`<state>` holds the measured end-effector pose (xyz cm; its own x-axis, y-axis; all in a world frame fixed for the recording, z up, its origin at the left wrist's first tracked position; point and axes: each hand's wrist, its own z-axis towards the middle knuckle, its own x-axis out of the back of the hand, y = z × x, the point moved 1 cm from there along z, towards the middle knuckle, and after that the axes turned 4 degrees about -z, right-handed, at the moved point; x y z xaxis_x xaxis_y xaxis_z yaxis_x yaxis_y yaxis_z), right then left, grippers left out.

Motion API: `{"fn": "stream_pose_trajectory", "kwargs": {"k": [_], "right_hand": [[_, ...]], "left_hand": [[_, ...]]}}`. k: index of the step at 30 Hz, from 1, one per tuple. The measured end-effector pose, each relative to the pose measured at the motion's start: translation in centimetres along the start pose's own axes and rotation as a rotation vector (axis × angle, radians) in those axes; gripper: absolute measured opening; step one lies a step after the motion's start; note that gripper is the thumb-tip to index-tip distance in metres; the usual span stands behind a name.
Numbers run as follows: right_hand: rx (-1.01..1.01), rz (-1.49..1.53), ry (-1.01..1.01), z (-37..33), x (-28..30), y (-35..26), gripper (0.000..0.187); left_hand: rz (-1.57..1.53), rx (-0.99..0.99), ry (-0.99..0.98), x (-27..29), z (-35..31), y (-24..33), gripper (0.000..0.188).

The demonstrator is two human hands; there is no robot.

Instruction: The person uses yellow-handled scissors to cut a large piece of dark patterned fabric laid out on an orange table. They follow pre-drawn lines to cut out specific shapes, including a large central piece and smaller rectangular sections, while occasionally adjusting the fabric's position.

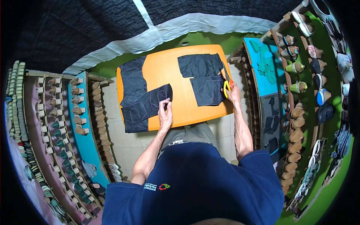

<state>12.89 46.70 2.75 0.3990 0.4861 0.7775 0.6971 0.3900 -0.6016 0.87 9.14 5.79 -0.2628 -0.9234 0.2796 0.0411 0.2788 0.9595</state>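
Note:
My left hand [165,114] is at the near middle of the orange table [165,67], its fingertips closed on the edge of a dark fabric piece [146,103] with curved outlines drawn on it. This fabric runs up the table's left side. My right hand [234,95], at the table's right edge, is closed round the handles of a pair of scissors [225,89] with yellow and orange grips. The blades point away from me, along the right edge of two more dark fabric pieces, one farther [198,64] and one nearer [207,92].
Shoe racks [54,123] with shoes and shoe lasts line the left side. On the right, another rack [296,131] holds more shoes and lasts. Green scraps [263,62] lie on a blue surface at the right. A dark patterned cloth [82,33] hangs beyond the table.

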Motion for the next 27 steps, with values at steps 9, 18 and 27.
{"fn": "stream_pose_trajectory", "kwargs": {"k": [9,18,27], "right_hand": [[-0.136,-0.073,0.27,-1.9,-3.7,0.4,0.08],[-0.252,0.279,-0.04,-2.7,-6.1,2.7,0.057],[-0.055,0.626,-0.499,-3.9,-0.4,-5.7,0.057]], "left_hand": [[-0.104,0.251,-0.205,-9.6,0.9,-4.1,0.057],[-0.375,0.862,-0.106,-13.0,3.3,-1.9,0.074],[-0.309,1.05,-0.218,-10.6,1.4,-3.9,0.071]]}}
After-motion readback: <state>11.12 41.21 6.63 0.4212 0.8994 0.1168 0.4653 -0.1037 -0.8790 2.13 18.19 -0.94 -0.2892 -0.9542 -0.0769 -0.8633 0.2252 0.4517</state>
